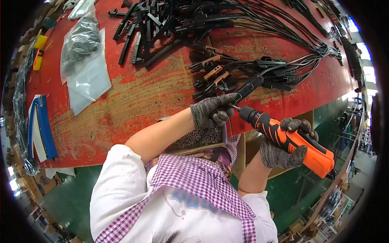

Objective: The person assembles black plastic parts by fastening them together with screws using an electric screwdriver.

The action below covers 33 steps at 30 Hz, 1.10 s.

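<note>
My left hand (210, 112), in a dark grey glove, is closed round the end of a black handle-like part (250, 88). A dark cable leads from that part toward the right. My right hand (286, 153), gloved too, grips an orange and black cordless drill (283, 135). The drill lies tilted, its chuck toward my left hand and its bit close to the part's near end. Whether the bit touches a screw there is hidden by my fingers. Just beyond the part lie several black clamps with copper-coloured jaws (212, 73) on the red table (133, 101).
An open box of small dark screws (194, 138) sits at the table's near edge, against my apron. Black toothed parts (139, 30) are heaped at the back. Bundled black cables (300, 32) run to the right. Plastic bags (87, 77) and blue strips (45, 125) lie left.
</note>
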Each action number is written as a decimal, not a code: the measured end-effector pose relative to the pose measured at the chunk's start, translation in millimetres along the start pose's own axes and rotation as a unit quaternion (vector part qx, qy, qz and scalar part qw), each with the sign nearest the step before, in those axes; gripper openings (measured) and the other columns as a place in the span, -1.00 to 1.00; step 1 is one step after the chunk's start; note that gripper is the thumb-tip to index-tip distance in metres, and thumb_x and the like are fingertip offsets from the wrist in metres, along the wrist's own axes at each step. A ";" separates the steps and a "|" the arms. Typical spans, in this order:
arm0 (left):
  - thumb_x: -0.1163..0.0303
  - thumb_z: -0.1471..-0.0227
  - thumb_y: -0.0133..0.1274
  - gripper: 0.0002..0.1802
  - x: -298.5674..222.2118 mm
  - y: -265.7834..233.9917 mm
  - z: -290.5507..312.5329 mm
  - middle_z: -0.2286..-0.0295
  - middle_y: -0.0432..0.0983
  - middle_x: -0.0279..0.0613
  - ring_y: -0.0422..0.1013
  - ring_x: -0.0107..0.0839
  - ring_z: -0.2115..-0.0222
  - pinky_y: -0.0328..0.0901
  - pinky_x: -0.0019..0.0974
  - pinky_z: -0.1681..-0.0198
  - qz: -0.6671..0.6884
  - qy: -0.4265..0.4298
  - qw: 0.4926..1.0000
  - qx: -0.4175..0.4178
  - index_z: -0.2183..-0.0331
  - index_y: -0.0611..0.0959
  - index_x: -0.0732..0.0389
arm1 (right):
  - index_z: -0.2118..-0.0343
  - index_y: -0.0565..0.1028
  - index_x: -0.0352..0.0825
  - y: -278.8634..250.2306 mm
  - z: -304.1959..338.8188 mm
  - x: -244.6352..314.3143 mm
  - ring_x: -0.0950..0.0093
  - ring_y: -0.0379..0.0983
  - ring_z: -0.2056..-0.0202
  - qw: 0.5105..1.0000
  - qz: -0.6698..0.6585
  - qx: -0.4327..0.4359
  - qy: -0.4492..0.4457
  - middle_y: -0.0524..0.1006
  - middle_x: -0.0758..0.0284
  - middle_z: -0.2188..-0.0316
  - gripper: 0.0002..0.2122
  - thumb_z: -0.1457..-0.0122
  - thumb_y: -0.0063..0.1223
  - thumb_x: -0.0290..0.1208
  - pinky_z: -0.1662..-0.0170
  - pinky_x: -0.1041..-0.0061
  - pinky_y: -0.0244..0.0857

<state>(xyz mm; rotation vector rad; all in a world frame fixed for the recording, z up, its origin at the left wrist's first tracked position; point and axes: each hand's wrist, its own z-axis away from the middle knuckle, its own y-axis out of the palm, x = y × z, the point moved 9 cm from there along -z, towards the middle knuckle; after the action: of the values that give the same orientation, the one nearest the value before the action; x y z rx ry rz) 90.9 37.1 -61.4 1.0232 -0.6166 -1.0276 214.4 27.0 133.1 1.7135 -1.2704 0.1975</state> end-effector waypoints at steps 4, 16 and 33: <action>0.04 0.03 -0.08 -0.68 0.5 3.1 4.0 0.73 0.33 -0.35 0.19 -0.67 0.83 0.05 -0.70 0.90 -0.009 0.005 1.000 -0.021 0.53 0.40 0.09 | 0.18 0.25 -0.27 8.2 -1.4 1.6 0.35 0.40 0.44 1.000 0.007 0.023 -0.013 0.43 0.15 0.32 -0.61 0.08 0.08 -0.34 0.40 0.37 0.32; 0.07 -0.02 -0.14 -0.73 -1.5 -9.5 5.8 0.75 0.26 -0.40 0.17 -0.67 0.84 -0.01 -0.67 0.89 -0.120 0.050 0.981 -0.142 0.53 0.36 0.03 | 0.26 0.27 -0.27 53.1 -10.2 -31.8 0.48 0.32 0.55 0.964 0.030 0.257 0.065 0.41 0.24 0.45 -0.64 0.15 0.10 -0.37 0.50 0.52 0.27; 0.12 0.02 -0.06 -0.76 -1.6 -1.8 2.3 0.71 0.27 -0.39 0.19 -0.65 0.81 0.04 -0.65 0.85 -0.136 0.057 0.983 -0.107 0.39 0.37 0.06 | 0.24 0.25 -0.28 24.0 -10.4 -18.1 0.47 0.34 0.57 0.982 0.102 0.153 0.044 0.41 0.24 0.44 -0.61 0.11 0.08 -0.27 0.48 0.48 0.25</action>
<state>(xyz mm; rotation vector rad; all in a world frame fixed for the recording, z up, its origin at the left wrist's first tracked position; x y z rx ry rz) 87.6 37.4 -62.0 0.9852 -0.2685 -1.2365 190.9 46.7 141.7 1.8044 -1.4040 0.6106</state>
